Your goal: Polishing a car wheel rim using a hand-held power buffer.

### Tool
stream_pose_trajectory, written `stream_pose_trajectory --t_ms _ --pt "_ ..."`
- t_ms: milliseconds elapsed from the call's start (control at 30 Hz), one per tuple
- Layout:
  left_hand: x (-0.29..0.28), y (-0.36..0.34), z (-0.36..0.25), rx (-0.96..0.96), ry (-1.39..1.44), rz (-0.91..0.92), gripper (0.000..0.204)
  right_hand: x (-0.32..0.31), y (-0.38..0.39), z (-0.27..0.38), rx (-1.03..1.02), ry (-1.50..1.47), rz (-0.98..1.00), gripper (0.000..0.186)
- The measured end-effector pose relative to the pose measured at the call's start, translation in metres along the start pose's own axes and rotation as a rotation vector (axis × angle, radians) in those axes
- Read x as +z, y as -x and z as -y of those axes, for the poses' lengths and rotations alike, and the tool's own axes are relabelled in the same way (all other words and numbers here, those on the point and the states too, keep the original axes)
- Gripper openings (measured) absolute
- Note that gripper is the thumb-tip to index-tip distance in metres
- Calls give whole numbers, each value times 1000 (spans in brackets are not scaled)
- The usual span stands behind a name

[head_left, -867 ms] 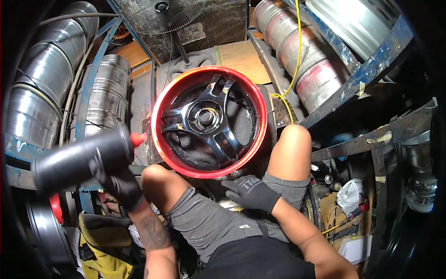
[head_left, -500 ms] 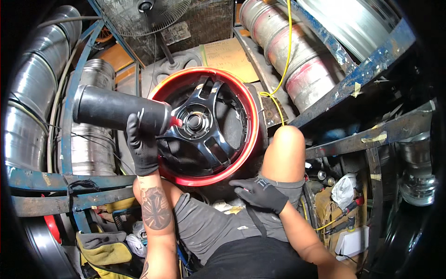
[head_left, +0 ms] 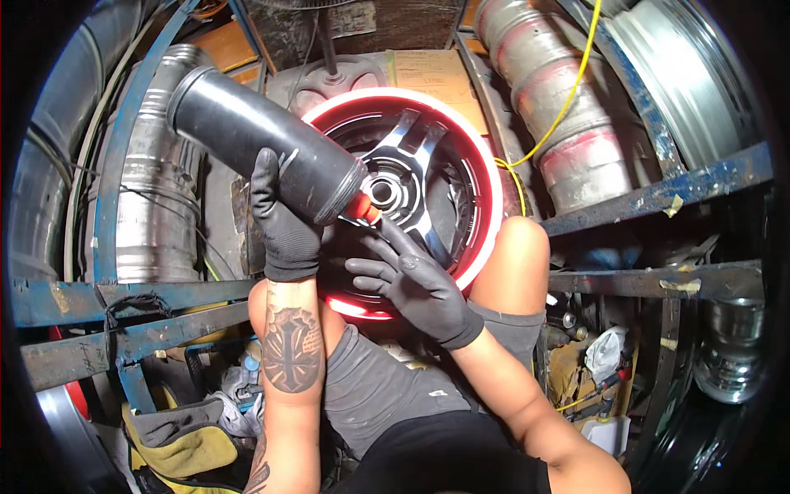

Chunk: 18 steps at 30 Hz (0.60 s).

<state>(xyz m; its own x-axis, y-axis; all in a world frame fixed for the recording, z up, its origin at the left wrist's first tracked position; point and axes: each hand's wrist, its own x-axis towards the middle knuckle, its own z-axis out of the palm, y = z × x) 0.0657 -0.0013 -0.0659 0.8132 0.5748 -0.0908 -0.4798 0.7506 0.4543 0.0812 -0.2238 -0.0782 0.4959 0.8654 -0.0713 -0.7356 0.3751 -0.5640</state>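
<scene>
My gloved left hand [head_left: 284, 214] is wrapped round a large black cylindrical bottle [head_left: 259, 136], which tilts with its red nozzle [head_left: 363, 207] down and to the right. My gloved right hand [head_left: 415, 276] is open, fingers stretched out. Its index fingertip is at the nozzle, touching or nearly so. Beneath both hands sits a car wheel rim [head_left: 491, 185] with a bright red lip, glossy black spokes and a round centre bore. The bottle and my hands hide the rim's left and lower parts.
Silver wheel barrels [head_left: 156, 165] stand stacked at the left, with more barrels [head_left: 559, 107] at the right. A blue metal rack beam [head_left: 658, 193] runs along the right. A yellow cable [head_left: 568, 107] hangs beyond the rim, near a cardboard sheet [head_left: 436, 78] and a fan base [head_left: 337, 82].
My right hand has risen from my lap to the nozzle, its fingers spreading out. The bottle has tilted more steeply, nozzle lower. The head view has shifted, moving the rim rightward in the picture.
</scene>
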Motion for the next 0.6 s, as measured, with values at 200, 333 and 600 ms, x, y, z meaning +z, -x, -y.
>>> stream_pose_trajectory --t_ms 200,333,600 --pt "-1 -1 -12 43 -6 30 49 19 -3 -12 9 -219 59 80" --pt "-4 -1 -19 401 -777 83 36 5 0 -16 -28 -17 -13 75" --pt "-25 -6 -23 319 -661 66 39 -51 51 26 -204 409 -371 56"
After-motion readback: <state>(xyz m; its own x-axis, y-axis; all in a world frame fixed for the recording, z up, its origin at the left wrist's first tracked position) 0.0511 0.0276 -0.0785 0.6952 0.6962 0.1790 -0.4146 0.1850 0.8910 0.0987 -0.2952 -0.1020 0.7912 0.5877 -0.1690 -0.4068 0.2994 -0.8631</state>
